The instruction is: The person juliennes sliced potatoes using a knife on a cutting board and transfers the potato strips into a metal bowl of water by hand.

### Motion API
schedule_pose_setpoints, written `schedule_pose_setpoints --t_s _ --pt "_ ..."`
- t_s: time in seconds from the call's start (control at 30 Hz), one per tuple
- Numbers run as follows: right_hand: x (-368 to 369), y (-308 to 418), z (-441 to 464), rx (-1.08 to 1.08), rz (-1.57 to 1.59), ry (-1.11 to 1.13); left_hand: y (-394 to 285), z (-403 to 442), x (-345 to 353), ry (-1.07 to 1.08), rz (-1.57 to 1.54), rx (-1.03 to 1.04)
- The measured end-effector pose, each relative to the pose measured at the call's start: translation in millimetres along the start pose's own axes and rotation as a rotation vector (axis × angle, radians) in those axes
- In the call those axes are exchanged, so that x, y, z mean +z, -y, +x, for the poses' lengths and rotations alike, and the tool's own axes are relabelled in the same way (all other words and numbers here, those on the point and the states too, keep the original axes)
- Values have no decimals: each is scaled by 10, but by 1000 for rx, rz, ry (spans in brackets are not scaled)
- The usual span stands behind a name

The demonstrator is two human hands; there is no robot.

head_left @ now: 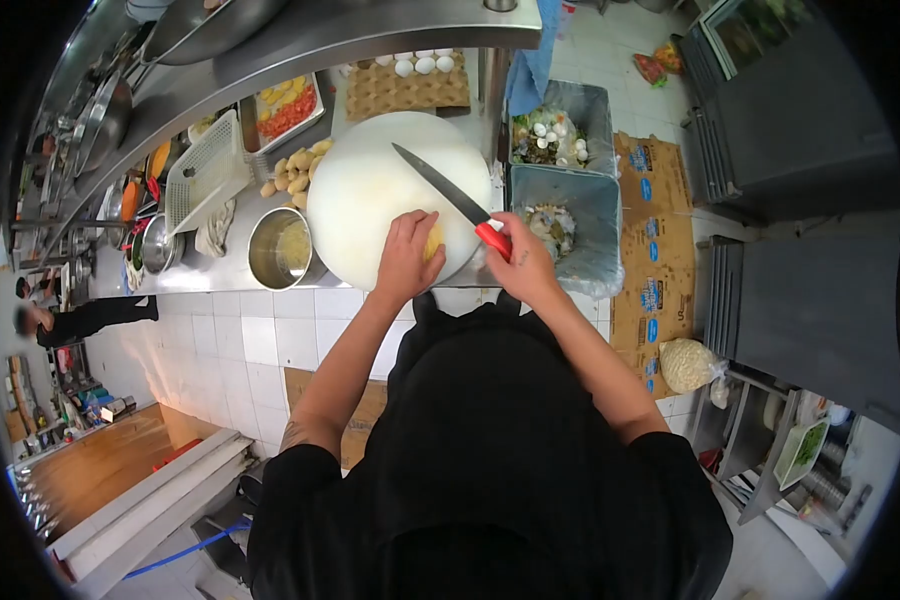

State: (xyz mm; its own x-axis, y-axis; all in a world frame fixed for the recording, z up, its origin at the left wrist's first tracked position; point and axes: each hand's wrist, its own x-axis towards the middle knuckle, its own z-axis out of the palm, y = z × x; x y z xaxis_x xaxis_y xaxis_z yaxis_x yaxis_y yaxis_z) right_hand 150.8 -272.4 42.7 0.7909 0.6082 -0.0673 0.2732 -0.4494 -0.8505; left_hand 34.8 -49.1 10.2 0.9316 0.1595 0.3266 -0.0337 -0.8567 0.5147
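Clock = round board centre, 12 away from the wearer.

- Steel counter [192, 276]: carries the board and most of the kit.
- Flat cardboard [653, 255]: on the floor, well out at 3.
- White round board [355, 185]: on the counter, in front of the wearer.
- Lower bin [598, 205]: 3 to 4, just beside the counter, scraps in it. Upper bin [600, 125]: 2 o'clock, more scraps plus white shells.
- Other person [95, 320]: far off at 8, dark clothes.
- Egg carton [400, 98]: 12, near the board, white eggs along its far side.
- White basket [222, 150]: past the potatoes, 9 to 10.
- Steel tray [320, 108]: 10 to 11, chopped yellow and red food.
- Steel pot [261, 245]: 8, near the board edge, pale yellow contents.
- Right hand [523, 262]: 4, at the board's edge. Fingers closed around the knife's red handle.
- Left hand [406, 258]: 6, over the board. Fingers and thumb closed on the yellow piece.
- Knife [440, 185]: blade over the board, tip pointing between 10 and 11. Can't tell if the blade touches the board.
- Cloth [213, 230]: crumpled on the counter, between 8 and 9, past the pot.
- Potatoes [295, 172]: small pile at 9 to 10, just beside the board.
- Yellow piece [433, 242]: on the board toward 5, partly hidden by the left hand.
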Motion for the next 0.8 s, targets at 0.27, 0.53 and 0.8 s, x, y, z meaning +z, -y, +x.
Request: schedule_pose_setpoints --t_s 0.27,0.53,0.8 --pt "167 -96 -487 99 308 -164 3 11 9 58 120 63" --pt "80 259 -791 235 308 -214 -56 -13 94 147 237 -13" --pt "96 308 -801 362 318 -97 77 -38 -40 121 3 64"
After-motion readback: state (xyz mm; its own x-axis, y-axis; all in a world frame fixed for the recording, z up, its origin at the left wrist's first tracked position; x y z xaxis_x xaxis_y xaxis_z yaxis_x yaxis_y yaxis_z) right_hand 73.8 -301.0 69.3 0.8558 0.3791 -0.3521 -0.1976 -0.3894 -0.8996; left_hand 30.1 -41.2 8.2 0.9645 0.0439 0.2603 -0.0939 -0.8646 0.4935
